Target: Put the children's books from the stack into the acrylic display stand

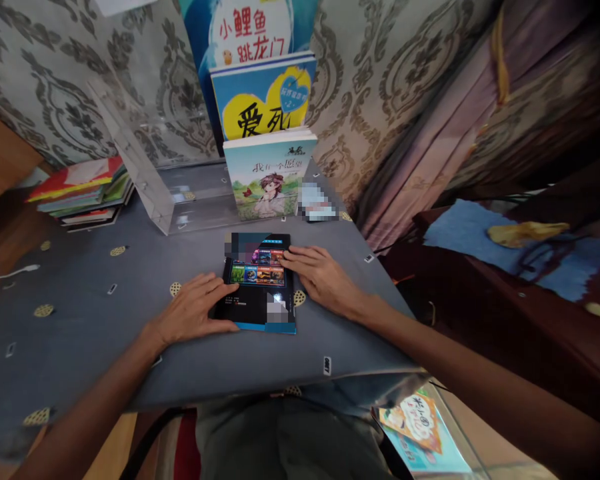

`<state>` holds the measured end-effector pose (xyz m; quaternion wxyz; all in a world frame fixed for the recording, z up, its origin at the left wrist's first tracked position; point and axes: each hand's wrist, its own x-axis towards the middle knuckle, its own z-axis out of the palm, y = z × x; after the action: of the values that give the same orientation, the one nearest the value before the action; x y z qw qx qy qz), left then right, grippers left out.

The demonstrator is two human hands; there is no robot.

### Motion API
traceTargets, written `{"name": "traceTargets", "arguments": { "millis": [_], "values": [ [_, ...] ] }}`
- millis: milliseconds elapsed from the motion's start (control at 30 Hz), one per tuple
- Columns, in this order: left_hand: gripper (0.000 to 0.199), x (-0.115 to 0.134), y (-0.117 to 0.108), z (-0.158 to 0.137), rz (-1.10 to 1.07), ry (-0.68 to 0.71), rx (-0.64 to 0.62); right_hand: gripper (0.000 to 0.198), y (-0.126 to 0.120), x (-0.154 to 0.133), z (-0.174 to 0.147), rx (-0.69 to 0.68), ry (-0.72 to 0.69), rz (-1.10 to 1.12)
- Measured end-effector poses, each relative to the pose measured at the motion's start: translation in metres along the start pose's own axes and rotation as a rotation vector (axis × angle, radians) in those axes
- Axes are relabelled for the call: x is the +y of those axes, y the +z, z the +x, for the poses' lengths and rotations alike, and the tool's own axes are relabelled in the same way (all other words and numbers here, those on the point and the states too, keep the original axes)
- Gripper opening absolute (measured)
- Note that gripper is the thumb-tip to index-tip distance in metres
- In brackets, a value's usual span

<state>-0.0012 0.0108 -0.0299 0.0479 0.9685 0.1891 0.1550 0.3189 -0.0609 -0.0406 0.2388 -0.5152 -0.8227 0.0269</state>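
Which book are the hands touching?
The black rectangular book with blue bottom edge, lying flat between left hand and right hand; no other book is touched.

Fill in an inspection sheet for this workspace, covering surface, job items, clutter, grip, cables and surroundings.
Surface: gray printed tablecloth.
Job items: black book, lying flat between both hands.
Clutter: stacked books at left; clear stand; upright books behind the black book; small pixelated item beside them, unreadable.
Grip: left hand at the black book's left side, right hand at its upper right edge; fingers extended.
Cables: thin white cord at far left, probably a cable.
Surroundings: patterned backdrop; pinkish curtain and blue cloth at right.
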Motion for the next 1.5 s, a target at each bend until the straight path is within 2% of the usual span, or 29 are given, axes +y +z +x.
{"name": "traceTargets", "arguments": {
  "millis": [200, 300, 533, 633, 800, 900, 1067, 1167, 1233, 1300, 1400, 1500],
  "values": [
    [0.067, 0.001, -0.002, 0.003, -0.023, 0.014, 0.021, 0.037, -0.011, -0.056, -0.051, 0.081, -0.130, 0.141],
    [0.066, 0.001, -0.002, 0.003, -0.012, 0.030, 0.028, 0.036, -0.012, -0.075, -0.067, 0.085, -0.158, 0.149],
    [0.059, 0.000, -0.005, 0.001, -0.066, 0.026, 0.016, 0.028, -0.009, -0.080, -0.062, 0.127, -0.149, 0.137],
    [0.066, 0.004, -0.006, -0.005, -0.120, 0.040, 0.017, 0.026, -0.010, -0.083, -0.063, 0.127, -0.156, 0.133],
    [0.083, 0.026, -0.008, -0.021, -0.092, 0.010, -0.070, 0.021, -0.012, -0.092, -0.081, 0.107, -0.155, 0.131],
    [0.097, 0.044, -0.012, -0.031, -0.047, 0.006, -0.103, 0.028, -0.010, -0.096, -0.097, 0.081, -0.145, 0.109],
    [0.108, 0.075, -0.016, -0.046, 0.030, 0.048, -0.146, 0.035, -0.005, -0.099, -0.114, 0.186, -0.121, 0.105],
    [0.085, 0.093, -0.009, -0.054, 0.115, 0.034, -0.122, 0.036, -0.007, -0.100, -0.115, 0.212, -0.124, 0.118],
    [0.067, 0.101, -0.003, -0.059, 0.160, 0.006, -0.068, 0.032, -0.010, -0.100, -0.112, 0.210, -0.155, 0.112],
    [0.057, 0.105, -0.001, -0.061, 0.159, -0.001, -0.010, 0.028, -0.013, -0.099, -0.109, 0.201, -0.186, 0.101],
    [0.043, 0.102, -0.009, -0.054, 0.094, 0.036, 0.055, 0.022, -0.017, -0.099, -0.104, 0.181, -0.206, 0.075],
    [0.025, 0.102, -0.027, -0.034, -0.001, 0.081, 0.083, 0.021, -0.018, -0.106, -0.096, 0.123, -0.194, 0.010]
  ]
}}
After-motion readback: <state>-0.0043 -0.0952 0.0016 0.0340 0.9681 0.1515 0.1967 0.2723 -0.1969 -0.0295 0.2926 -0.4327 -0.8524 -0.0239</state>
